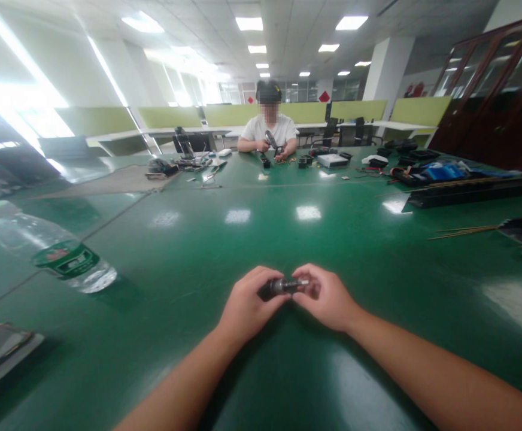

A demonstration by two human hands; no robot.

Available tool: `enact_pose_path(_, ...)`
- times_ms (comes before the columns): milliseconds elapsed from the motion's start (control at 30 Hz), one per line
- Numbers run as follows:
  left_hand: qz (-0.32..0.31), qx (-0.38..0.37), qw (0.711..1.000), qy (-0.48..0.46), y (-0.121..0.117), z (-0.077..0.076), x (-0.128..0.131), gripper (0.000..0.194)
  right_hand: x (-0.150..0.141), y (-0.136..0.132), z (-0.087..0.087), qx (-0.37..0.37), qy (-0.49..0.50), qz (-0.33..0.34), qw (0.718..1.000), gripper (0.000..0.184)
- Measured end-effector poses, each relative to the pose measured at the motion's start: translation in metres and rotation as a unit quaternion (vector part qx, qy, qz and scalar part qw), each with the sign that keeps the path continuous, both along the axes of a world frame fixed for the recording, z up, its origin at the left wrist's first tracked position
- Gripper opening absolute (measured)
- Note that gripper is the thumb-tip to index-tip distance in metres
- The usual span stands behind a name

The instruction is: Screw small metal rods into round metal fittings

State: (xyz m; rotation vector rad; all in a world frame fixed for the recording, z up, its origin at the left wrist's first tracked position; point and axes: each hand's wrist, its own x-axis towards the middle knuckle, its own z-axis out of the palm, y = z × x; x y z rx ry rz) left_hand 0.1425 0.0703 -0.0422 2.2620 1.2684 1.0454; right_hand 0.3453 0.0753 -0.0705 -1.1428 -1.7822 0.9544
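My left hand (247,302) is wrapped round the dark body of a cylindrical tool (281,286), which looks like a small electric screwdriver. Its thin metal shaft (303,282) points to the right. The fingers of my right hand (330,298) are curled about that shaft, with the thumb and forefinger close to its base. Part of the tool's body is hidden inside my left palm. Both hands are low over the green table (261,239), in the middle of the head view.
A water bottle (66,257) is on the left, and a phone-like device (3,353) lies nearer. Across the table a person (267,129) handles a dark tool. Electronic parts (333,160) lie at the back; a black tray (467,191) and thin rods (463,232) are at right.
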Motion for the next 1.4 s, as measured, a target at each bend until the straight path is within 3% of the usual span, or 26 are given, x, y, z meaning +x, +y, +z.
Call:
enact_pose_path(567,-0.035,0.008,0.999,-0.005,-0.001,-0.003,0.001,0.019,-0.002,0.002,-0.002,0.051,0.016,0.008,0.999,0.019)
enact_pose_path(1400,-0.009,0.007,1.0,-0.014,-0.005,-0.004,0.002,0.02,0.0,-0.001,0.009,0.046,-0.005,0.031,0.998,0.012)
